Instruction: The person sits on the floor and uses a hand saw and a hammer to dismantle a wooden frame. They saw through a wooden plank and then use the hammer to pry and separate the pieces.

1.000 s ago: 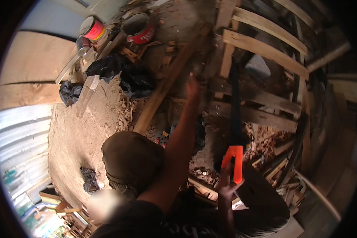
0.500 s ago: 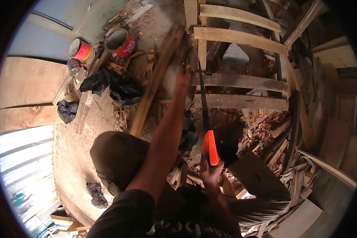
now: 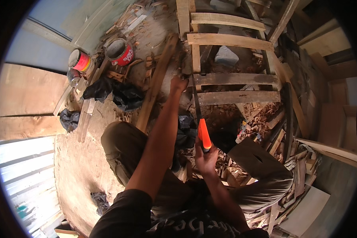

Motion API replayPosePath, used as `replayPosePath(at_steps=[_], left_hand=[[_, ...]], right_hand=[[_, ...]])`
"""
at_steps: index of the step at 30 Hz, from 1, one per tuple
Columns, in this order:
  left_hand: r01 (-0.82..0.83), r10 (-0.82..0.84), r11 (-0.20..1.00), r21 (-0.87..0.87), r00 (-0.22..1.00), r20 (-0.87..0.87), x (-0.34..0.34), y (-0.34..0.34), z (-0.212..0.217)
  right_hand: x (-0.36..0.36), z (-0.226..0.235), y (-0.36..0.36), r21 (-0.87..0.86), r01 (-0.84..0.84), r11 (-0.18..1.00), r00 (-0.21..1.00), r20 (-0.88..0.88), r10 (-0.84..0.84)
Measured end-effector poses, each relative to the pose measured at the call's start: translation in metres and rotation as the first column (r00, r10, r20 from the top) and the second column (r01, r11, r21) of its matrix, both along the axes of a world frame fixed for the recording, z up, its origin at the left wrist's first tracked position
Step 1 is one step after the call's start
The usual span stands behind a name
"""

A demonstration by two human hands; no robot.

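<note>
My right hand (image 3: pixel 205 158) is wrapped round the orange handle of a handsaw (image 3: pixel 204 134). Its dark, narrow blade runs away from me to the left end of a weathered wooden board (image 3: pixel 238 79), close to my left hand. My left hand (image 3: pixel 179 83) is closed at that board's left end, its fingers partly hidden. The board is a crosspiece of a slatted wooden frame (image 3: pixel 230 39). Just nearer than it lies a second grey-brown slat (image 3: pixel 240 97).
A red bucket (image 3: pixel 119 52) and a pink-and-yellow can (image 3: pixel 79 60) stand at the far left. Black plastic sheeting (image 3: pixel 125 95) lies by a long beam (image 3: pixel 158 79). Wood scraps (image 3: pixel 261 115) litter the ground under and right of the frame. A pale stone (image 3: pixel 226 56) sits between slats.
The saw and my right hand have shifted up and slightly left in view. My left hand has moved a little lower and left, its fingers now more curled. The view itself has shifted somewhat.
</note>
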State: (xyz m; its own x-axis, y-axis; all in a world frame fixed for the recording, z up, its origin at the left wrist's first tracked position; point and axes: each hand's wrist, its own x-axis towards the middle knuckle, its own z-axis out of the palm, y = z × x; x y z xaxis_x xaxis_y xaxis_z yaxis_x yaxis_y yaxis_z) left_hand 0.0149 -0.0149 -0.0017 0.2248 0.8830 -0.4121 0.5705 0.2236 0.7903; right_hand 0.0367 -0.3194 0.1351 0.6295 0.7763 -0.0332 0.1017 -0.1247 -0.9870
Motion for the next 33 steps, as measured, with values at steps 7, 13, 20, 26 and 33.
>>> replayPosePath(at_steps=[7, 13, 20, 26, 33], left_hand=[[0.277, -0.226, 0.948, 0.154, 0.932, -0.285, -0.023, 0.001, 0.009], [0.579, -0.564, 0.808, -0.106, 0.709, -0.424, -0.018, -0.004, 0.045], [0.628, -0.6, 0.771, -0.106, 0.659, -0.454, -0.025, -0.005, 0.03], [0.648, -0.614, 0.76, 0.054, 0.742, -0.268, -0.019, -0.033, 0.011], [0.762, -0.647, 0.647, 0.03, 0.569, -0.507, -0.035, -0.019, 0.018]], right_hand=[[-0.01, 0.015, -0.002, 0.018, -0.09, 0.996, 0.993, -0.08, 0.091], [0.0, -0.01, -0.016, 0.035, -0.069, 0.997, 0.997, -0.034, 0.07], [-0.008, -0.002, -0.013, 0.018, -0.087, 0.996, 0.995, -0.041, 0.088], [0.006, -0.013, -0.014, -0.17, -0.08, 0.982, 0.997, 0.008, 0.082], [-0.008, -0.014, -0.019, -0.029, -0.089, 0.996, 0.995, 0.051, 0.09]])
